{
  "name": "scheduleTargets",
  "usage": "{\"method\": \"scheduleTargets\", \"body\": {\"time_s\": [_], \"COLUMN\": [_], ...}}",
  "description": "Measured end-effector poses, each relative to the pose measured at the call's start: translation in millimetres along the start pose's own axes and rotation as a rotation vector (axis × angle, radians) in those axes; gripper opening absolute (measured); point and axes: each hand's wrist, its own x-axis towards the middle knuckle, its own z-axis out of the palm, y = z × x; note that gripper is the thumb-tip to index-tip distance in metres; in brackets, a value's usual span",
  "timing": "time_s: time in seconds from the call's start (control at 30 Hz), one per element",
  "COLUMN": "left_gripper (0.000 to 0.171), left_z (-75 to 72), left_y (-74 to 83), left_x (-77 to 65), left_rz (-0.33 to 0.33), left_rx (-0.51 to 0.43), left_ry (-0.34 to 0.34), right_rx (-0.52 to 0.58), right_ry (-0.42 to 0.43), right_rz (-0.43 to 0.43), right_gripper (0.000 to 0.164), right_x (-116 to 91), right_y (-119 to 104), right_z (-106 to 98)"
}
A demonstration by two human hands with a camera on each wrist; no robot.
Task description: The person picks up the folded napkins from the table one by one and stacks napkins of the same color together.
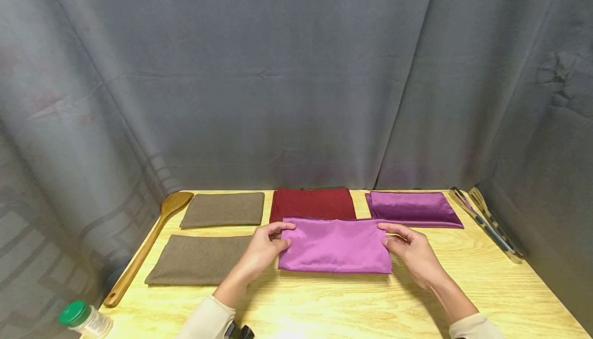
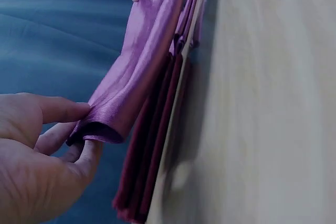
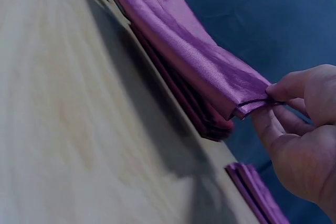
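Note:
A folded, shiny purple cloth (image 1: 335, 246) hangs between both hands, lifted off the table in the wrist views. My left hand (image 1: 263, 249) pinches its left edge near the upper corner, thumb on the near face and fingers behind. On the opposite side my right hand (image 1: 411, 254) grips the right edge the same way. Just beyond it lies a folded dark red cloth (image 1: 312, 203), its near part covered in the head view. The folded layers of the purple cloth (image 3: 184, 40) show at its end in the right wrist view.
Two folded brown cloths, a back one (image 1: 223, 209) and a front one (image 1: 196, 261), lie at left beside a wooden spoon (image 1: 143, 251). Another purple cloth (image 1: 414, 209) lies back right, near metal utensils (image 1: 491, 226). A green-lidded jar (image 1: 85, 318) stands front left. Grey curtains (image 1: 296, 82) hang behind.

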Motion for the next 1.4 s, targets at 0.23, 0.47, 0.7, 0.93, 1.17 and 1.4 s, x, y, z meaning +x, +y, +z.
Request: {"method": "scheduleTargets", "body": {"time_s": [0.23,0.47,0.7,0.93,1.17,1.4], "left_gripper": [0.033,0.034,0.034,0.036,0.036,0.035], "left_z": [23.1,51.8,82.2,112.8,138.7,160.2], "left_y": [15.0,28.5,31.9,30.7,34.9,42.0], "left_x": [25.9,52.0,78.5,102.4,119.6,132.2], "left_rz": [0.029,0.039,0.025,0.022,-0.026,-0.036], "left_rx": [-0.057,-0.133,-0.220,-0.277,-0.290,-0.246], "left_ry": [-0.026,-0.053,-0.070,-0.059,-0.031,-0.007], "right_rx": [-0.080,0.040,0.116,0.146,0.128,0.157], "right_ry": [0.027,0.029,0.057,0.069,0.107,0.124], "right_rz": [-0.019,-0.056,-0.055,-0.048,0.042,0.017], "right_gripper": [0.039,0.035,0.033,0.034,0.034,0.035], "right_x": [10,20,33,44,57,65], "right_y": [-9,-8,-6,-2,2,13], "right_z": [-31,-65,-96,-122,-144,-166]}}
